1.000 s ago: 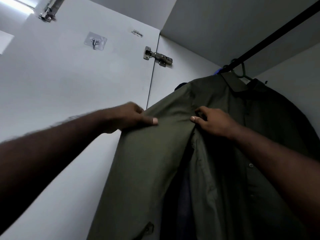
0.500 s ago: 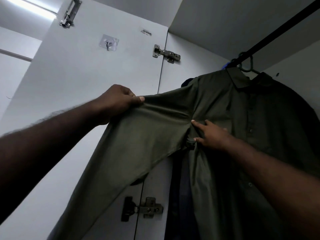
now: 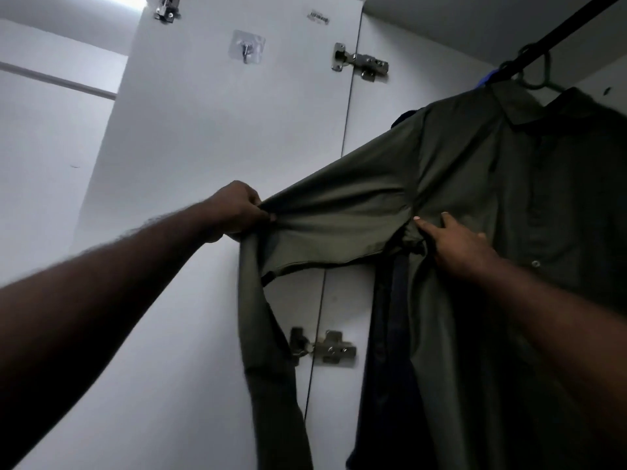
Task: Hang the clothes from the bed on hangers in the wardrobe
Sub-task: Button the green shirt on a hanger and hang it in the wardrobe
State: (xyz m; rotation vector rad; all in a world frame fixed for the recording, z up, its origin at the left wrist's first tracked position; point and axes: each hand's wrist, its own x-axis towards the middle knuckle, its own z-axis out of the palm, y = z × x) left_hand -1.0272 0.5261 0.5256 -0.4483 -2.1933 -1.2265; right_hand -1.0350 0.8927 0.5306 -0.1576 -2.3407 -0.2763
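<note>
Olive-green cloth fills the right side of the view: a buttoned shirt (image 3: 475,171) is hung on a green hanger (image 3: 539,74), whose hook is looped over the dark rail (image 3: 570,30) inside the wardrobe. The shirt's sleeve (image 3: 339,225) is drawn out sideways, nearly level, away from the body of the garment. It is pinched near its middle by the left hand (image 3: 242,212), whose grip is closed tightly on a fold of the fabric; beyond that grip the rest of the sleeve is left to hang straight down. The right hand (image 3: 454,242) is laid against the shirt at the underarm seam, with its fingers (image 3: 419,222) stretched out flat on the cloth and no clasp to be seen; some fabric is bunched just below it. A dark navy garment (image 3: 390,334) is seen behind the shirt's front edge. The white wardrobe door (image 3: 203,137) is stood open at the left, fitted with an upper hinge (image 3: 359,62), a lower hinge (image 3: 325,347) and a small stick-on hook (image 3: 247,49).
</note>
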